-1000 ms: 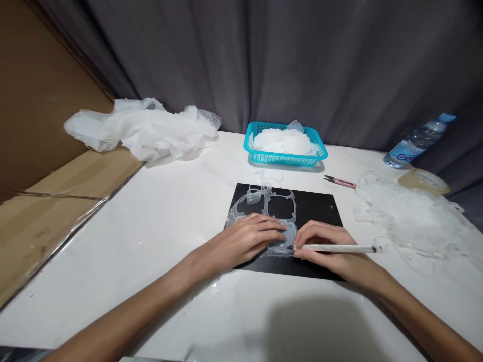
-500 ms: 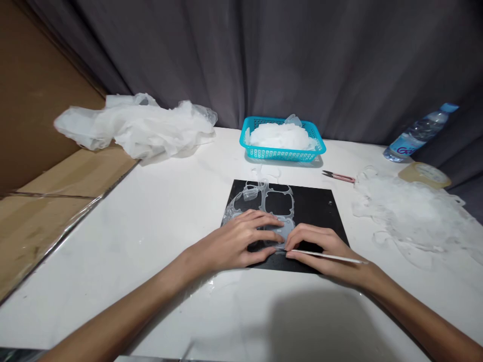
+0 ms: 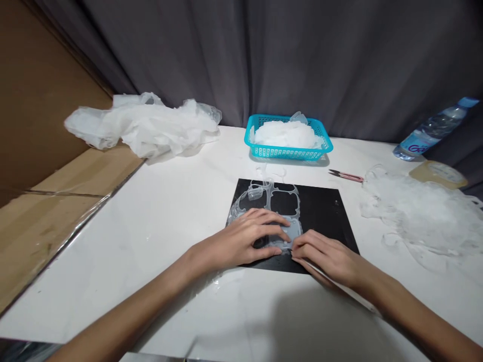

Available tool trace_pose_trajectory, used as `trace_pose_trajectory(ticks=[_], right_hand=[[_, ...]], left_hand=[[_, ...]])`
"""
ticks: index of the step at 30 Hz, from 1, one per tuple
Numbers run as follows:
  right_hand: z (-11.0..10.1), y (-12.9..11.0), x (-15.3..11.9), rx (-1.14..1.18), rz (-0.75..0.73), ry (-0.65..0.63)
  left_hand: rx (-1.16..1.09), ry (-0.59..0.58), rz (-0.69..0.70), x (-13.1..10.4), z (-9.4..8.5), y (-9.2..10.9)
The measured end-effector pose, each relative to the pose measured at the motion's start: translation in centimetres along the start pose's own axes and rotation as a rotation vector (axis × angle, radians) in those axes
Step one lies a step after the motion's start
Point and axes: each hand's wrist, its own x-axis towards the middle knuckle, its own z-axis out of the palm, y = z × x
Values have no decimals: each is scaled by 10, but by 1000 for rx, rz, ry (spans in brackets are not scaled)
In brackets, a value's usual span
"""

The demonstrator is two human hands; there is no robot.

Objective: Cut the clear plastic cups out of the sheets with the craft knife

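A translucent sheet with rounded square cut-outs (image 3: pixel 268 197) lies on a black mat (image 3: pixel 324 216). My left hand (image 3: pixel 249 238) rests flat on its lower part, fingers spread over a frosted square piece (image 3: pixel 293 229). At that piece's lower right corner, my right hand (image 3: pixel 320 254) has its fingers pinched together on a thin white stick (image 3: pixel 350 292), which slants back under the palm toward the wrist. The stick's tip is hidden by the fingers.
Behind the mat stands a blue basket (image 3: pixel 290 153) of white pieces. Pink-handled snips (image 3: pixel 346 176), a heap of clear scraps (image 3: pixel 426 211), a tape roll (image 3: pixel 437 174) and a bottle (image 3: pixel 433 131) are at right. White plastic bags (image 3: pixel 151 125) lie at back left, near cardboard (image 3: pixel 56 221).
My right hand has turned over more, and the stick's rear end has swung down toward the wrist. The whole view has shifted slightly. My left hand stays spread on the sheet.
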Motion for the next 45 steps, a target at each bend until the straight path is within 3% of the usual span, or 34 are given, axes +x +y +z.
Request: trace_pose_trajectory(ticks=[5,8,12,17,22,27,29,32,34,35,37,41,43,45], right_hand=[[14,-5,-3,-292,-17,-42],[14,-10,2,-373,-10,14],[3,-14,17,-143,168,142],[-9,-12,26,103,286,79],[-7,-14,24,93,260,46],[-10,-9,29,203,323,47],[-20,12,37,253,469,158],[-44,61,53,274,794,550],[-61,91,63,310,834,710],[-68,100,67,341,822,720],[-76,105,72,443,774,616],[-71,82,72,650,689,272],[-68,68,71,708,641,172],[-70,59,71,725,581,78]], left_hand=[[-45,17,-98,-4,1,2],[-33,57,-104,-7,4,5],[250,173,105,-8,9,5],[798,358,468,-6,10,6],[881,378,562,-6,15,10],[786,262,539,-9,21,8],[726,245,481,-10,21,6],[634,218,402,-11,19,3],[594,205,386,-10,17,1],[581,201,384,-10,16,0],[549,187,369,-8,14,0],[414,173,282,-7,13,3],[250,234,165,-6,12,5],[41,387,-35,-3,12,5]])
